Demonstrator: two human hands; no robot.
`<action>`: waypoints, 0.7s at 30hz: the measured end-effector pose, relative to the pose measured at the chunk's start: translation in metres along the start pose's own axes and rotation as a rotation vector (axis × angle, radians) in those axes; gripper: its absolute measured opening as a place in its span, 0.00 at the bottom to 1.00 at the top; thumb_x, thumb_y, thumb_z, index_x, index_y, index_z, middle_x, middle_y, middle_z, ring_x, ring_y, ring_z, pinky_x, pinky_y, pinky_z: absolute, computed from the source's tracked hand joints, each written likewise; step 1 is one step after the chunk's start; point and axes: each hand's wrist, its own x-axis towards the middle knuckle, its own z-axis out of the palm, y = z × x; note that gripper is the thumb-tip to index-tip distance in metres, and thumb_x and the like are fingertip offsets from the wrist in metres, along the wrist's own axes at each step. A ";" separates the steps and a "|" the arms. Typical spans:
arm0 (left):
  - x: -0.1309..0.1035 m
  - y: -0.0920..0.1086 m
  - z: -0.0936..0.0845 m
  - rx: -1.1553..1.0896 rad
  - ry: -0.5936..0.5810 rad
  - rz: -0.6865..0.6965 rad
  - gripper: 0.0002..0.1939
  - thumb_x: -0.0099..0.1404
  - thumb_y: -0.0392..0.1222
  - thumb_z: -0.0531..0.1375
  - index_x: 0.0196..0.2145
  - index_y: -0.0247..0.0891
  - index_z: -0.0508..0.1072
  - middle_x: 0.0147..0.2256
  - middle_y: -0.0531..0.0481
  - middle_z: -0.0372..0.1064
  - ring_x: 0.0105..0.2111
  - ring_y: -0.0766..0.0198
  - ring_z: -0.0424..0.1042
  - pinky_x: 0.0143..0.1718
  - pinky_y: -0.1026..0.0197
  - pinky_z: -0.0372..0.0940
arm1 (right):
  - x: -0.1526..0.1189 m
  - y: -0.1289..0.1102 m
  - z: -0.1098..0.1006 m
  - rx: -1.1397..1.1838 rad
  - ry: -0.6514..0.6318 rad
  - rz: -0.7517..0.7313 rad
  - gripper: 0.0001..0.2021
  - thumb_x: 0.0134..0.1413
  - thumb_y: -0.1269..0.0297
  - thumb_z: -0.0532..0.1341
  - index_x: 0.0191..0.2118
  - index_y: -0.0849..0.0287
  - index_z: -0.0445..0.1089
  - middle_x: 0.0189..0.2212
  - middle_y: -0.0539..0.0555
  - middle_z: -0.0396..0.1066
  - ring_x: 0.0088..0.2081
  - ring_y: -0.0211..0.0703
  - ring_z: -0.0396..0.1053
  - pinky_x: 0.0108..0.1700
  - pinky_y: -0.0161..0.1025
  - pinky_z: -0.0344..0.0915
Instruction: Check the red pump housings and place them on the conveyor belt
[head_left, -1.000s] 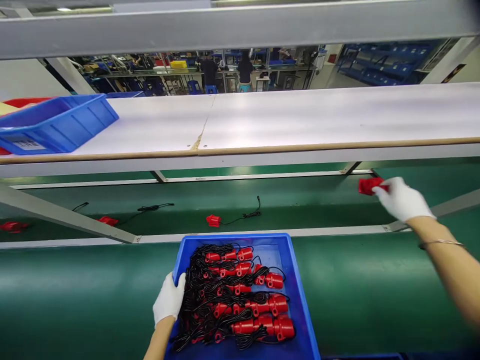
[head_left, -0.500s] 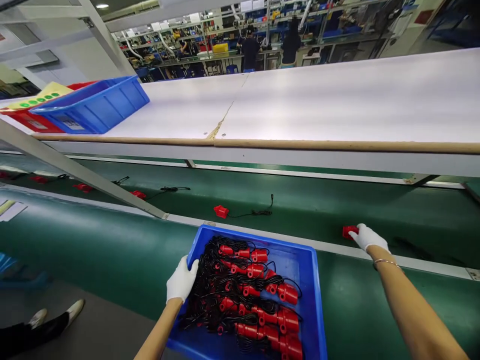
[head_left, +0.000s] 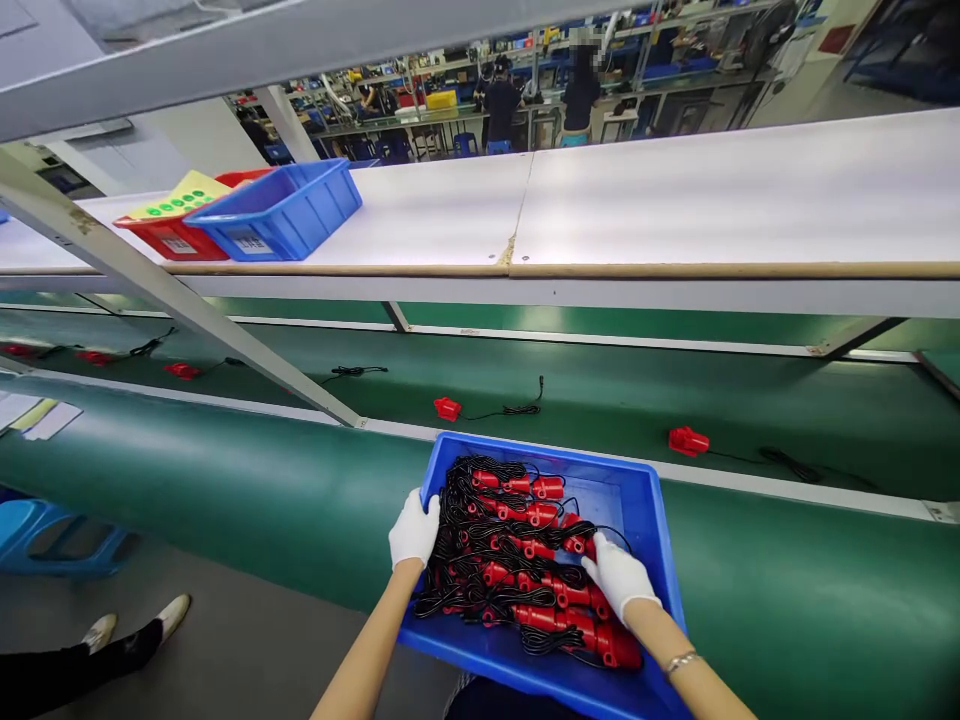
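A blue bin (head_left: 637, 490) holds rows of red plastic fittings (head_left: 540, 515) with bundled black cords (head_left: 469, 555). My left hand (head_left: 415, 530), in a white glove, is closed over the bin's left rim. My right hand (head_left: 621, 575), gloved too, is inside the bin on the right side. Its fingers are bent around one of the red fittings in the middle rows, partly hiding it. Beyond the bin, a single red fitting (head_left: 688, 441) lies on the green belt (head_left: 600, 420), its black cord (head_left: 787, 462) trailing right.
More corded red fittings (head_left: 448, 408) lie spaced along the belt. Above runs a white shelf (head_left: 675, 200) with a blue box (head_left: 300, 215) and a red box (head_left: 169, 235). A slanted metal post (head_left: 225, 335) crosses at left. A blue stool (head_left: 45, 540) and a person's feet (head_left: 172, 615) are lower left.
My right hand has let go of the red fitting on the belt and moved back left into the bin. My left hand keeps its hold on the rim. The view has shifted.
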 end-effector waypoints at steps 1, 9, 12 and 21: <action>0.000 -0.001 0.000 -0.015 0.001 0.008 0.20 0.71 0.56 0.47 0.52 0.44 0.65 0.47 0.43 0.74 0.43 0.48 0.76 0.44 0.49 0.66 | 0.002 -0.005 0.008 -0.009 -0.013 0.029 0.17 0.65 0.59 0.59 0.54 0.64 0.67 0.40 0.55 0.73 0.39 0.41 0.73 0.44 0.43 0.70; -0.007 -0.002 -0.006 -0.181 0.121 0.132 0.23 0.70 0.48 0.49 0.57 0.32 0.64 0.55 0.32 0.67 0.56 0.43 0.68 0.56 0.41 0.62 | -0.007 0.003 -0.021 0.040 0.035 0.075 0.15 0.68 0.62 0.53 0.55 0.63 0.64 0.45 0.58 0.72 0.43 0.42 0.73 0.48 0.43 0.68; -0.033 0.015 0.000 -0.261 0.175 0.264 0.26 0.70 0.44 0.50 0.61 0.30 0.61 0.63 0.34 0.57 0.65 0.50 0.55 0.66 0.46 0.49 | -0.033 0.012 -0.049 0.089 0.088 0.085 0.15 0.68 0.61 0.47 0.52 0.61 0.62 0.42 0.59 0.73 0.39 0.45 0.74 0.43 0.41 0.65; -0.166 0.109 0.023 -1.091 -0.754 0.658 0.36 0.69 0.59 0.54 0.68 0.40 0.51 0.66 0.39 0.54 0.65 0.54 0.56 0.66 0.49 0.52 | -0.130 -0.031 -0.124 0.525 0.111 -0.118 0.17 0.62 0.45 0.50 0.35 0.55 0.60 0.25 0.45 0.63 0.29 0.37 0.61 0.34 0.34 0.59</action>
